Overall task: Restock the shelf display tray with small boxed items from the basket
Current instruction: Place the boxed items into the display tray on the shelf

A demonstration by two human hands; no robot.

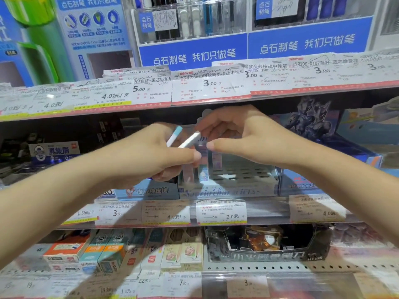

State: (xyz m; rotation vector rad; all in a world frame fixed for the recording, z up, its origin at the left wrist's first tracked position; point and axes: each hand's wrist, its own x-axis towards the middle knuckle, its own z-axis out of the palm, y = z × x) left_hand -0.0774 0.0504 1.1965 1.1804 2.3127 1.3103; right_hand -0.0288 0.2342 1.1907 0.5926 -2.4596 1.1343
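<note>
Restock partly done, by my read: display tray (226, 188) at middle shelf's front edge has a few upright boxes at its left end, rest of the slots bare. Basket not in view.

Left hand (151, 156) curled round a blue-white box (173, 137), maybe more underneath. Right hand (239, 134) pinches a white box (191, 140) by its end. Both boxes just above tray's left part, nearly touching each other.
</note>
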